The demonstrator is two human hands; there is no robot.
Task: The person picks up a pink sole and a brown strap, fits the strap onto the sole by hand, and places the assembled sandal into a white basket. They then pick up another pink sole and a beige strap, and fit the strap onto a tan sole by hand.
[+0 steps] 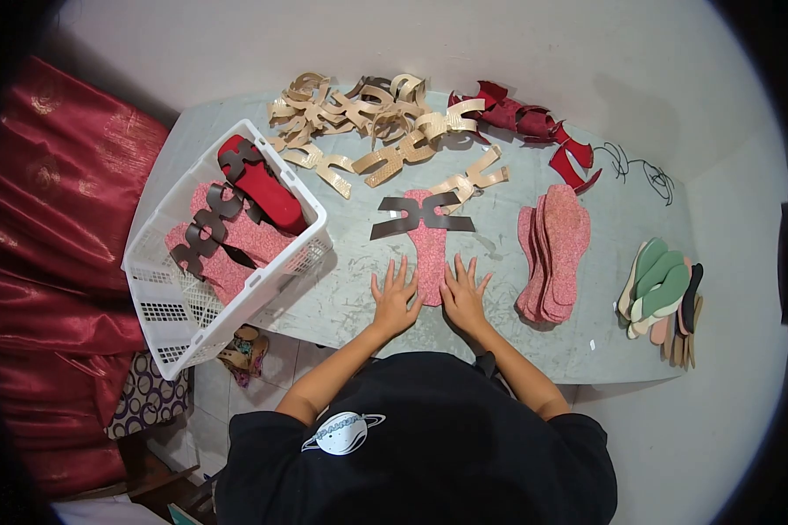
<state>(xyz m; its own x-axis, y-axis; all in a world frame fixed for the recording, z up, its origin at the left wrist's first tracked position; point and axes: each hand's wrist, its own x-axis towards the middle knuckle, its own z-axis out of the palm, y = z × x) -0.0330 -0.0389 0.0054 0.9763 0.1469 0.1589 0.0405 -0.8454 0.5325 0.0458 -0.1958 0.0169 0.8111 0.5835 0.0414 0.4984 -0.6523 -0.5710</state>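
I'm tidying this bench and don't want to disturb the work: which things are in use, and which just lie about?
In use: left hand, right hand, pink insole between them, dark strap piece across it.
Lying about: white basket, gold straps, red straps, insole stack, green soles, black cord.

Nothing reads clearly: the white ringed-planet emblem on the black shirt bears lettering too small to decipher

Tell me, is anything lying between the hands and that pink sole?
Nothing visible does. The left hand and right hand lie flat on either side of the pink sole, close against its near end; the dark strap crosses only its far end.
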